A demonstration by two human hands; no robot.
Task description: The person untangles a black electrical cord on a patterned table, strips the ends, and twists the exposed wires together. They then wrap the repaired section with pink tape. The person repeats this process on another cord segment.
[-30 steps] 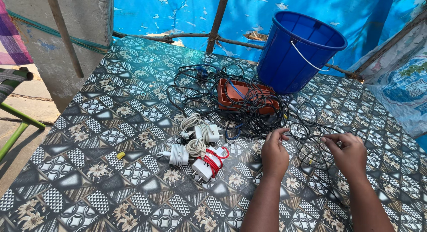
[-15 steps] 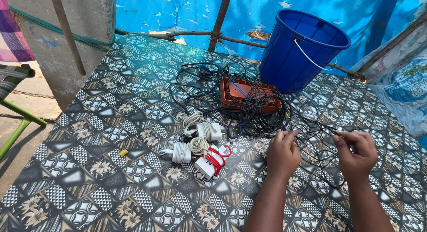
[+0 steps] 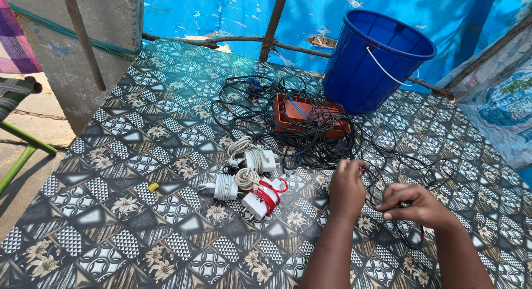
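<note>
While the blue bucket (image 3: 377, 59) and orange tray (image 3: 307, 116) sit unmoved, both hands have drawn closer together: left hand (image 3: 347, 188) and right hand (image 3: 413, 205) each pinch the tangled black cable (image 3: 388, 156) on the patterned tablecloth (image 3: 127, 211), shortening the held span.

I stand at a desk (image 3: 138, 233) covered in a patterned oilcloth of dark tiles and pale flowers. At its far edge hangs a worn blue tarp (image 3: 332, 17) behind rough wooden poles (image 3: 274, 23). A grey concrete pillar (image 3: 105, 39) rises far left, with a green-framed chair (image 3: 19, 150) on the sunlit ground beside it. Hard daylight falls across everything.
</note>
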